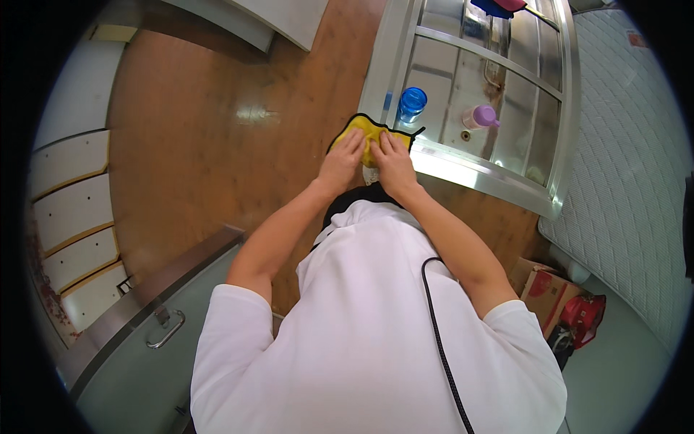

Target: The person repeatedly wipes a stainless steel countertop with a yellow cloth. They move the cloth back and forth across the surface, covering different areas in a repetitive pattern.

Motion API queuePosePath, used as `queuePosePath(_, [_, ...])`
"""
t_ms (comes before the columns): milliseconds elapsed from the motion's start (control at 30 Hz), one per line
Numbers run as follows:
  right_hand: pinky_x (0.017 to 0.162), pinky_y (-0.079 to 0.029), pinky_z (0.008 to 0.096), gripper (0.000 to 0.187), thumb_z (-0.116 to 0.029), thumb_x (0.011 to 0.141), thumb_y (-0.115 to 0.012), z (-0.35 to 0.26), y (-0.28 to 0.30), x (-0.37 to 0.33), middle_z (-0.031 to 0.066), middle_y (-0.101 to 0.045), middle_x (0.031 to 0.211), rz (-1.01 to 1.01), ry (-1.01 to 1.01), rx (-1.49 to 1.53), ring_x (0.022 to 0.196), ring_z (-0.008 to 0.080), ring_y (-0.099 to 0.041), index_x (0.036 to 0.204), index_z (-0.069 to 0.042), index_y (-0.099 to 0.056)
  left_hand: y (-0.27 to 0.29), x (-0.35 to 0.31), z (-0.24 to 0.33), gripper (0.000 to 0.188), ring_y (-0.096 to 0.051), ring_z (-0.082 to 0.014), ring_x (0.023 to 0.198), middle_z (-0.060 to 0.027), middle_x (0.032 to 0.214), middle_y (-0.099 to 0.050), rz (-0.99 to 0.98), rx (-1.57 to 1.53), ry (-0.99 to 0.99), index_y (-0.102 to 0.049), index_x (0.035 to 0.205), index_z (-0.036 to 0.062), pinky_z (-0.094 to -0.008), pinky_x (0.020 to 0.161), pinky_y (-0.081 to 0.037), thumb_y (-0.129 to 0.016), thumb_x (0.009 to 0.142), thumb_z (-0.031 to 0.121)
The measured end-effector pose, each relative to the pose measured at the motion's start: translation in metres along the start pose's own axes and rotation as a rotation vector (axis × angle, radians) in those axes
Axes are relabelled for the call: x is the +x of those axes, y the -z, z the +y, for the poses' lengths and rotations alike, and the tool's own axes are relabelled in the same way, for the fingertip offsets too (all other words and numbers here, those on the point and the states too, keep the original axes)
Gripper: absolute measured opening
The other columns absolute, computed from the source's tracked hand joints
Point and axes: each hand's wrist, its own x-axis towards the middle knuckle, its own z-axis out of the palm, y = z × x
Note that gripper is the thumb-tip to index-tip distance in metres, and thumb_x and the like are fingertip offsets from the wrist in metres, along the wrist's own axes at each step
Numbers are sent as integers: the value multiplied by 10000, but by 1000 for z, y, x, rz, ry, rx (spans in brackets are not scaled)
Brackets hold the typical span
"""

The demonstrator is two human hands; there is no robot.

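Most of the left and upper part of my view goes to a brown wood-look floor (195, 137). Up and to the right of the hands stands a metal-framed unit (470, 165), its shiny recessed surface split by a crossbar. Beyond it, along the right rim, I have a pale quilted mattress (622, 130). The wearer's white shirt (376, 318) takes the bottom middle, with a thin black cord (438, 333) running down it. At lower left I see a grey-green panel with a metal handle (168, 329), and further out, a column of white drawer fronts (76, 213). At lower right, a cardboard box (547, 295) is just beside a red bag (580, 318). Between the floor and the unit, at the unit's near left corner, is the yellow cloth (371, 129) with black edging. My wearer's left hand (341, 163) and right hand (395, 164) are both clamped on it side by side, fingers spread over the top and the cloth bunched between them; what lies under the fingers I cannot tell. Just past the cloth, inside the frame, is a blue bottle (413, 105). Further right sits a smaller pink bottle with a purple cap (482, 116); whether it stands or leans I cannot tell.
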Motion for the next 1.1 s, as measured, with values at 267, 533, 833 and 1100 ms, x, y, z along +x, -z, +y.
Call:
queuePosePath(267, [1241, -409, 525, 668, -95, 817, -833, 119, 76, -113, 111, -612, 1551, 99, -139, 167, 1463, 360, -528, 1463, -124, -670, -47, 73, 88, 539, -563, -403, 1402, -215, 1470, -603, -97, -179, -250, -607, 1425, -45, -471, 1195, -462, -702, 911, 87])
queuePosePath(533, [1253, -397, 546, 559, -161, 842, -859, 84, 66, -116, 162, -608, 1548, 143, -359, 63, 1472, 423, -510, 1380, -79, -728, -38, 100, 58, 623, -563, -346, 1348, -166, 1371, -601, -273, -230, -589, -580, 1434, -38, -432, 1149, -464, -740, 866, 161])
queuePosePath(833, [1232, -397, 537, 555, -227, 908, -836, -82, -27, 88, 299, -550, 1562, 350, -783, 66, 1481, 492, -475, 1419, -57, -703, 30, 196, -163, 423, -587, -369, 1403, -182, 1422, -653, -401, -373, -849, -725, 1325, -18, -442, 1213, -475, -657, 917, 69])
queuePosePath(1100, [1207, -419, 500, 645, -128, 890, -812, -79, -39, 176, 273, -506, 1611, 477, -1091, 13, 1455, 464, -480, 1506, -74, -629, 21, 292, -182, 551, -517, -321, 1474, -131, 1486, -620, -422, -217, -1188, -719, 1375, 29, -393, 1239, -431, -746, 832, 117])
